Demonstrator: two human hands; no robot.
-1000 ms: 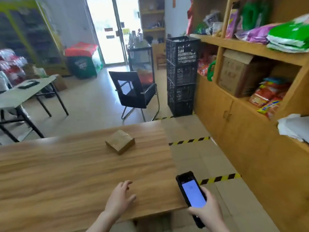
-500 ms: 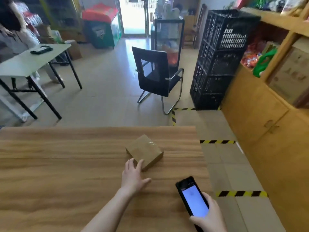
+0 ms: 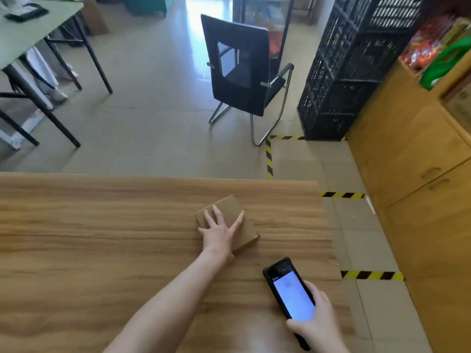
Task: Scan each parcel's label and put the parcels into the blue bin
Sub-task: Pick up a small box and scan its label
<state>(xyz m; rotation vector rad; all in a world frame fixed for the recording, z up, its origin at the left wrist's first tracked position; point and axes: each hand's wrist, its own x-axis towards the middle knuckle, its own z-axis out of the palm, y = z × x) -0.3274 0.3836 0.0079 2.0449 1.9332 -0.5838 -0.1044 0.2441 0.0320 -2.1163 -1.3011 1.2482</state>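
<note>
With your left hand lying open and flat on the parcel, curl round its edges and turn it to find the label, while your right hand grips the scanner.

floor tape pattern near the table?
Black and yellow diagonal stripes on the floor tape, head view.

Wooden table, light wood-grain top, fills the lower frame; far edge runs straight across, right edge slants toward 5 o'clock. One thing lies directly on it: small brown cardboard parcel, flat, rotated so a corner points to 12 o'clock, sitting right of table centre, nearer the far edge. Left hand rests palm-down on the parcel's top, fingers spread. No label visible on the exposed faces. Beyond the far edge at 12 o'clock: tiled floor.
</note>
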